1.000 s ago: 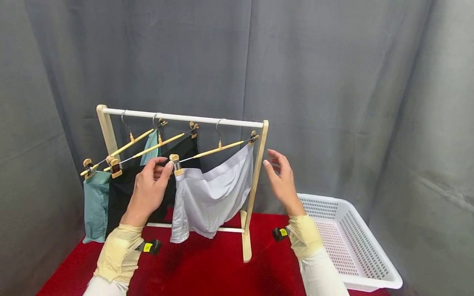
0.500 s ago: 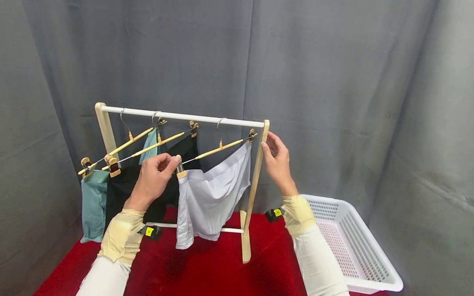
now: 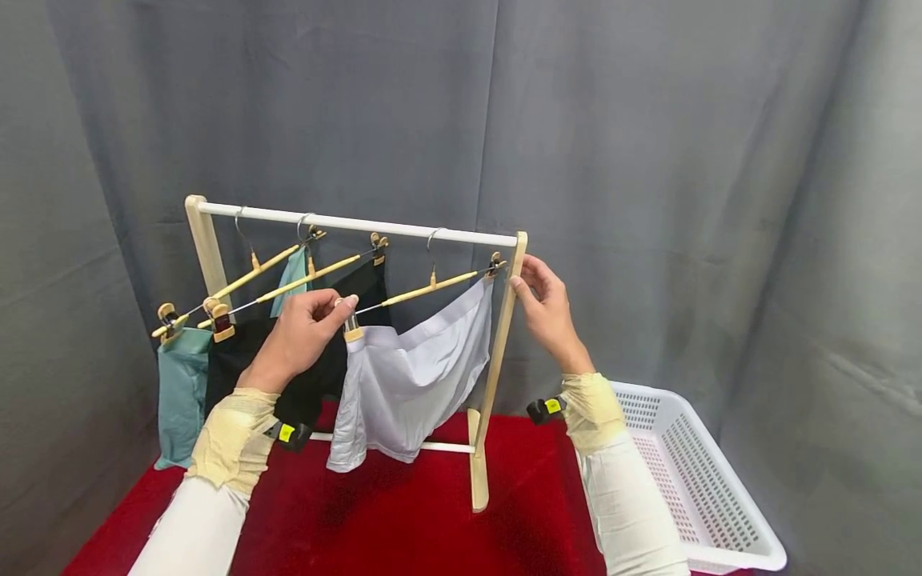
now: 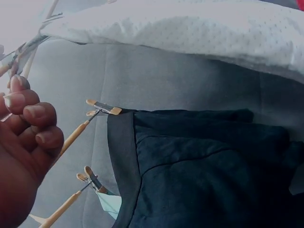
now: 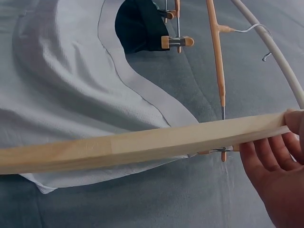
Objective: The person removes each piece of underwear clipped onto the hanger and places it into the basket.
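Note:
Light grey-lavender boxer briefs [image 3: 414, 392] hang by their waistband from a wooden clip hanger [image 3: 432, 288] at the rack's right end. With thumb and fingers, my left hand [image 3: 295, 340] pinches the hanger's near clip [image 3: 353, 332], mostly covering its top. My right hand [image 3: 549, 320] holds the upper part of the rack's right wooden post [image 3: 497, 360]. In the right wrist view, the thumb lies on one side of the post [image 5: 142, 145] and the fingers curl behind it. The hanger's far clip [image 3: 495, 264] sits close beside this post.
Black boxer briefs [image 3: 245, 360] and a teal pair [image 3: 183, 392] hang further left on clip hangers, below the white rail [image 3: 360, 226]. A white perforated basket [image 3: 720, 464] stands at right on the red cloth [image 3: 403, 520]. Grey curtains [image 3: 648, 160] surround the table.
My right hand has moved left from the air beside the rack and taken hold of the post. The left hand has shifted slightly right and up, its grip now over the clip's top.

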`<action>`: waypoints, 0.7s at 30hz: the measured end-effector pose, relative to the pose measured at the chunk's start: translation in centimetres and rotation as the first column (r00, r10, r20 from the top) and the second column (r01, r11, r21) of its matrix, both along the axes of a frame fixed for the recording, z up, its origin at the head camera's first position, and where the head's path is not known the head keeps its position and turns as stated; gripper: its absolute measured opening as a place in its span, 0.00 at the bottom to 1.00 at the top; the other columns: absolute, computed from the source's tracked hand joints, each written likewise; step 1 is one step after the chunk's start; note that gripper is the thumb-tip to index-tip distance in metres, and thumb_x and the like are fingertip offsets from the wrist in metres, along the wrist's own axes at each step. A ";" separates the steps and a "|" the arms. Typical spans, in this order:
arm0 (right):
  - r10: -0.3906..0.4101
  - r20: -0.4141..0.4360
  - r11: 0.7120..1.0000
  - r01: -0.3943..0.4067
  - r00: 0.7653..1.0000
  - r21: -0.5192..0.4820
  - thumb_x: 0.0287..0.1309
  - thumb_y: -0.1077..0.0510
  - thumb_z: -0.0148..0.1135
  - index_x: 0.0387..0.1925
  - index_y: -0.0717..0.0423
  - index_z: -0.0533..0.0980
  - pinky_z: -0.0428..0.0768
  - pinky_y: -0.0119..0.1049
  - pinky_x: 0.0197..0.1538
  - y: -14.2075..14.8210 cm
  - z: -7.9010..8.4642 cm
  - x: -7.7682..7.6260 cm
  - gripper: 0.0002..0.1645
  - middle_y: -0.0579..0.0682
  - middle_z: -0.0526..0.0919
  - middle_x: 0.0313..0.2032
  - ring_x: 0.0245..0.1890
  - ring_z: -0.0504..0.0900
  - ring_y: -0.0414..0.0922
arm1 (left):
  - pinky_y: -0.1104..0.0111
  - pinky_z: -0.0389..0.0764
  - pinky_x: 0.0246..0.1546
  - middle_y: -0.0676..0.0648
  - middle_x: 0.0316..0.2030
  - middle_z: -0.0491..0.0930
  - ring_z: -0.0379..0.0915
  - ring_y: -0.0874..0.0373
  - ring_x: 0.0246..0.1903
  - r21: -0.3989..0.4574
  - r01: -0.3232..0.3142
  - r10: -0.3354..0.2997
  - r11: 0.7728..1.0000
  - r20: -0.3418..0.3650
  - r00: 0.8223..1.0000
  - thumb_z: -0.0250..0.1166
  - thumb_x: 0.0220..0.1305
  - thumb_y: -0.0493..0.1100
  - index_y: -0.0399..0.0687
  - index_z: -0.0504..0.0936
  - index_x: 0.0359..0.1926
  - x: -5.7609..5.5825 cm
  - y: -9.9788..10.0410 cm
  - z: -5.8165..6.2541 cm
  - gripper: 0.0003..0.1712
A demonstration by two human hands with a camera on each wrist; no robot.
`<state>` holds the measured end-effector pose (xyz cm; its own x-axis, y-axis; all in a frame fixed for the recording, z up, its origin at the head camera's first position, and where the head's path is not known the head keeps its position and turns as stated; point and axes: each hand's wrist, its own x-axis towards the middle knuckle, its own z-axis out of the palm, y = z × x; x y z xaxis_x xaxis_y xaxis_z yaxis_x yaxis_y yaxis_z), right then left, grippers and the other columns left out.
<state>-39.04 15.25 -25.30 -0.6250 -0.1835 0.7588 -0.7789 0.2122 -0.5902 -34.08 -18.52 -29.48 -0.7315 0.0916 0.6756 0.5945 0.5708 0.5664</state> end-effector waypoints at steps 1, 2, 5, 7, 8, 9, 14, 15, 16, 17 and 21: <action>0.000 0.005 1.000 0.000 1.000 0.009 0.61 0.65 0.50 0.55 0.71 0.65 0.72 0.37 0.48 0.0 0.0 0.0 0.22 0.67 0.75 0.46 0.45 0.76 0.57 | 0.63 0.63 0.20 0.45 0.15 0.62 0.61 0.53 0.19 0.005 0.002 -0.002 1.000 0.000 1.000 0.53 0.63 0.60 0.44 0.71 0.21 0.0 0.0 0.1 0.25; 0.000 0.009 1.000 -0.001 1.000 0.015 0.61 0.65 0.50 0.56 0.71 0.65 0.72 0.37 0.48 0.0 0.1 0.0 0.22 0.66 0.75 0.46 0.46 0.75 0.57 | 0.64 0.63 0.20 0.45 0.15 0.63 0.61 0.53 0.19 0.012 0.005 -0.005 1.000 0.001 1.000 0.54 0.62 0.60 0.45 0.71 0.20 -0.1 -0.1 0.1 0.25; 0.008 0.023 1.000 -0.008 1.000 0.021 0.62 0.65 0.49 0.56 0.71 0.64 0.73 0.37 0.47 0.1 0.2 0.0 0.22 0.65 0.74 0.46 0.47 0.75 0.58 | 0.64 0.63 0.20 0.45 0.15 0.63 0.61 0.53 0.19 0.035 0.017 -0.017 0.999 -0.014 1.000 0.56 0.62 0.56 0.44 0.72 0.20 0.2 0.2 0.6 0.23; 0.015 0.032 1.000 -0.015 0.999 0.022 0.62 0.65 0.49 0.57 0.71 0.64 0.73 0.37 0.47 0.2 0.2 0.0 0.22 0.66 0.73 0.46 0.47 0.75 0.59 | 0.65 0.63 0.20 0.44 0.15 0.63 0.61 0.53 0.19 0.043 0.027 -0.026 0.999 -0.034 0.999 0.57 0.63 0.52 0.42 0.72 0.19 0.8 0.5 1.2 0.21; 0.017 0.033 1.000 -0.018 0.999 0.022 0.62 0.65 0.49 0.57 0.71 0.64 0.73 0.37 0.47 0.2 0.2 -0.1 0.22 0.66 0.73 0.46 0.47 0.75 0.59 | 0.65 0.62 0.20 0.44 0.14 0.63 0.61 0.53 0.19 0.048 0.032 -0.030 0.998 -0.043 0.999 0.57 0.63 0.50 0.41 0.72 0.19 1.2 0.7 1.5 0.21; 0.020 0.034 1.000 -0.021 0.999 0.022 0.62 0.65 0.49 0.57 0.71 0.63 0.73 0.37 0.46 0.2 0.2 -0.1 0.22 0.67 0.73 0.46 0.47 0.75 0.60 | 0.65 0.62 0.20 0.44 0.14 0.62 0.61 0.53 0.19 0.052 0.036 -0.033 0.998 -0.054 0.998 0.57 0.63 0.49 0.40 0.72 0.19 1.6 0.8 1.7 0.20; 0.014 0.019 1.000 -0.015 1.000 0.023 0.62 0.65 0.48 0.57 0.72 0.63 0.73 0.36 0.46 0.1 0.1 -0.3 0.22 0.71 0.72 0.47 0.46 0.75 0.60 | 0.66 0.60 0.19 0.44 0.14 0.61 0.59 0.54 0.18 0.079 0.049 -0.041 0.996 -0.104 0.994 0.59 0.61 0.44 0.42 0.72 0.19 2.7 1.5 2.4 0.16; 0.013 0.017 1.000 -0.013 1.000 0.021 0.62 0.66 0.48 0.57 0.72 0.63 0.72 0.35 0.46 0.1 0.0 -0.3 0.22 0.71 0.72 0.47 0.45 0.75 0.60 | 0.66 0.60 0.19 0.44 0.13 0.61 0.59 0.54 0.18 0.087 0.051 -0.042 0.995 -0.112 0.993 0.59 0.61 0.43 0.43 0.73 0.19 2.7 1.5 2.4 0.15; 0.009 0.014 1.000 -0.009 1.000 0.020 0.62 0.66 0.48 0.57 0.72 0.63 0.72 0.34 0.46 0.1 0.0 -0.3 0.22 0.71 0.72 0.47 0.45 0.75 0.59 | 0.67 0.60 0.19 0.44 0.13 0.60 0.59 0.54 0.18 0.093 0.055 -0.043 0.994 -0.123 0.991 0.59 0.61 0.43 0.44 0.73 0.19 2.6 1.5 2.3 0.15; 0.007 0.011 1.000 -0.007 1.000 0.019 0.62 0.66 0.48 0.56 0.72 0.63 0.72 0.34 0.46 0.0 -0.1 -0.4 0.22 0.71 0.72 0.47 0.45 0.76 0.59 | 0.67 0.59 0.19 0.44 0.13 0.60 0.59 0.54 0.18 0.101 0.057 -0.043 0.993 -0.133 0.990 0.59 0.61 0.42 0.44 0.73 0.19 2.5 1.6 2.2 0.14; 0.002 0.007 1.000 -0.002 1.000 0.017 0.62 0.66 0.48 0.56 0.71 0.63 0.72 0.32 0.45 -0.1 -0.1 -0.3 0.22 0.68 0.74 0.46 0.44 0.76 0.58 | 0.67 0.60 0.19 0.45 0.13 0.60 0.58 0.55 0.17 0.110 0.060 -0.039 0.992 -0.179 0.983 0.59 0.60 0.40 0.45 0.73 0.19 2.2 1.6 1.9 0.13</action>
